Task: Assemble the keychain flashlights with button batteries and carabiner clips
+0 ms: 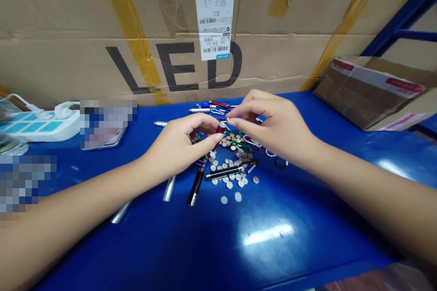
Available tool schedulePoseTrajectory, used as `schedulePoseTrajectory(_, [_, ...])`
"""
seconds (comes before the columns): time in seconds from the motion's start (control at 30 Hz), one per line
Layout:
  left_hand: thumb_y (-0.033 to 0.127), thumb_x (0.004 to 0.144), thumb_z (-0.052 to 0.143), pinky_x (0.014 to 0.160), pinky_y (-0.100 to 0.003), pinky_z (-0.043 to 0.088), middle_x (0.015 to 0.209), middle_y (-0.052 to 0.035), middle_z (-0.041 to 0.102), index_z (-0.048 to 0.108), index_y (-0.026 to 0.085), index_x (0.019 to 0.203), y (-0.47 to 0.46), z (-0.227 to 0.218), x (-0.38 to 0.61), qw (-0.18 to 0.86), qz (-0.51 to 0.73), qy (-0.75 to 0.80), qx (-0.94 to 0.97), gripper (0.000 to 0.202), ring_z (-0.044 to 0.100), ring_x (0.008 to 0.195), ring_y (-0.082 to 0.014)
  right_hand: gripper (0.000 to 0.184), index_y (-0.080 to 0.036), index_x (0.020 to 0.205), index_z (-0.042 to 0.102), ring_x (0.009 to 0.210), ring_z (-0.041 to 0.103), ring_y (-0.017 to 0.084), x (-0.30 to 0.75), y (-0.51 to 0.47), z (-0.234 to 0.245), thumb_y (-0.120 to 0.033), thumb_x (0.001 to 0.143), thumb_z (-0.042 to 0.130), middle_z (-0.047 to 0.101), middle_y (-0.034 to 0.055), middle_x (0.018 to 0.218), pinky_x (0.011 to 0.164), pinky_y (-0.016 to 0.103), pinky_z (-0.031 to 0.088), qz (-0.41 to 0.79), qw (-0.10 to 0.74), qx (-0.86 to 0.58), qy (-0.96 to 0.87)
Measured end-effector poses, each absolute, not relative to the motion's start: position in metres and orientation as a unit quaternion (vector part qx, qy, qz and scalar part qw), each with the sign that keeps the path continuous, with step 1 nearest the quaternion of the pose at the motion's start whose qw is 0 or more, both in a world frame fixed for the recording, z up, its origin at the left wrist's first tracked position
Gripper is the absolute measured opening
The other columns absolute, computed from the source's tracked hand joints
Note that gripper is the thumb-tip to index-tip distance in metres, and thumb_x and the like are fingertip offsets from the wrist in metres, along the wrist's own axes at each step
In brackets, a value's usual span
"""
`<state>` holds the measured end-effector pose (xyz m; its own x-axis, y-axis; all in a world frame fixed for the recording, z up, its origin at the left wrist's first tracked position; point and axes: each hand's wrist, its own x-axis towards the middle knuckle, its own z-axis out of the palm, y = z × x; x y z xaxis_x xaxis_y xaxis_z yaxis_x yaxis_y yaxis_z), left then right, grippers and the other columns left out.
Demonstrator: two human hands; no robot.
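Observation:
My left hand [184, 143] is closed round a short red metal tube [221, 128], which it holds upright with the silvery end facing up. Thumb and forefinger of my right hand [266, 120] pinch a small silvery piece [226, 121] right at the top of that tube; its exact kind is too small to tell. Below both hands lie many loose button cells [229, 185]. A black penlight [223, 173] with a clip rests across them. Another black penlight [195, 186] and a silver tube [170, 188] lie below my left hand.
More penlights [201, 110] and coloured carabiner clips [251, 142] lie behind the hands. A white power strip [51, 125] and a blurred-out phone [105, 127] are at the left on the blue table [205, 245]. A large cardboard box [273, 54] stands behind, a smaller box [368, 86] at right.

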<state>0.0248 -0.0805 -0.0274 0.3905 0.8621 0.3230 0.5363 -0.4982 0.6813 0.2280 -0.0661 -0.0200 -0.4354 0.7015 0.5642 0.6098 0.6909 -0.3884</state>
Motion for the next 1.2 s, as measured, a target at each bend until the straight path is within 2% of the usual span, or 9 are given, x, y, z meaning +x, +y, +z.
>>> schedulePoseTrajectory(0.1, [0.032, 0.082, 0.062, 0.074, -0.026, 0.052, 0.085, -0.0018, 0.071, 0.065, 0.016, 0.093, -0.081, -0.031, 0.026, 0.261, 0.345, 0.425, 0.795, 0.019, 0.064, 0.076, -0.0147, 0.017, -0.018, 0.088, 0.07, 0.07, 0.054, 0.013, 0.225, -0.075, -0.017, -0.029, 0.088, 0.057, 0.06, 0.0018, 0.077, 0.063, 0.027, 0.042, 0.075, 0.383, -0.385, -0.836])
schedulePoseTrajectory(0.33, [0.03, 0.081, 0.063, 0.071, -0.023, 0.051, 0.086, -0.0008, 0.07, 0.066, 0.017, 0.09, -0.082, -0.037, 0.025, 0.246, 0.359, 0.407, 0.803, 0.016, 0.064, 0.075, -0.013, 0.012, -0.017, 0.085, 0.069, 0.068, 0.056, 0.011, 0.227, -0.065, -0.027, -0.027, 0.084, 0.064, 0.061, 0.001, 0.075, 0.062, 0.025, 0.043, 0.14, 0.42, -0.267, -0.856])
schedulePoseTrajectory(0.67, [0.029, 0.081, 0.064, 0.069, -0.021, 0.05, 0.086, -0.0007, 0.07, 0.066, 0.016, 0.091, -0.08, -0.038, 0.024, 0.241, 0.371, 0.41, 0.797, 0.016, 0.063, 0.074, -0.0122, 0.009, -0.019, 0.085, 0.064, 0.075, 0.057, 0.013, 0.23, -0.061, -0.025, -0.023, 0.088, 0.057, 0.064, 0.0009, 0.076, 0.068, 0.028, 0.045, 0.119, 0.373, -0.221, -0.893])
schedulePoseTrajectory(0.8, [0.025, 0.081, 0.064, 0.071, -0.021, 0.05, 0.086, 0.0005, 0.071, 0.067, 0.018, 0.09, -0.079, -0.039, 0.022, 0.191, 0.359, 0.397, 0.823, 0.012, 0.064, 0.075, -0.012, 0.011, -0.017, 0.09, 0.064, 0.072, 0.055, 0.013, 0.233, -0.063, -0.024, -0.021, 0.088, 0.053, 0.062, 0.0016, 0.075, 0.068, 0.028, 0.044, 0.096, 0.339, -0.216, -0.911])
schedulePoseTrajectory(0.93, [0.022, 0.081, 0.063, 0.078, -0.022, 0.05, 0.089, 0.0004, 0.071, 0.066, 0.018, 0.089, -0.079, -0.039, 0.021, 0.123, 0.357, 0.371, 0.848, 0.01, 0.065, 0.081, -0.0127, 0.017, -0.016, 0.098, 0.06, 0.065, 0.053, 0.011, 0.238, -0.063, -0.018, -0.018, 0.083, 0.055, 0.059, -0.0005, 0.074, 0.061, 0.024, 0.042, 0.107, 0.336, -0.258, -0.899])
schedulePoseTrajectory(1.0, [0.021, 0.081, 0.064, 0.079, -0.023, 0.05, 0.09, 0.0002, 0.071, 0.066, 0.018, 0.09, -0.079, -0.039, 0.02, 0.107, 0.361, 0.362, 0.853, 0.01, 0.066, 0.082, -0.0127, 0.012, -0.016, 0.092, 0.062, 0.065, 0.054, 0.011, 0.241, -0.063, -0.014, -0.017, 0.08, 0.057, 0.06, -0.0008, 0.074, 0.06, 0.023, 0.041, 0.111, 0.298, -0.281, -0.905])
schedulePoseTrajectory(1.07, [0.018, 0.079, 0.064, 0.079, -0.022, 0.05, 0.09, 0.0, 0.071, 0.065, 0.018, 0.09, -0.079, -0.039, 0.02, 0.1, 0.367, 0.35, 0.856, 0.01, 0.066, 0.083, -0.0125, 0.008, -0.017, 0.085, 0.064, 0.069, 0.056, 0.012, 0.241, -0.062, -0.013, -0.016, 0.079, 0.059, 0.062, 0.0002, 0.077, 0.064, 0.024, 0.042, 0.116, 0.222, -0.285, -0.925])
schedulePoseTrajectory(1.2, [0.013, 0.077, 0.063, 0.081, -0.022, 0.049, 0.09, -0.0007, 0.07, 0.064, 0.017, 0.089, -0.081, -0.039, 0.02, 0.098, 0.372, 0.326, 0.864, 0.012, 0.065, 0.086, -0.0125, 0.012, -0.017, 0.086, 0.069, 0.079, 0.059, 0.016, 0.237, -0.06, -0.02, -0.013, 0.081, 0.059, 0.065, 0.0043, 0.084, 0.073, 0.028, 0.044, 0.12, 0.112, -0.294, -0.942])
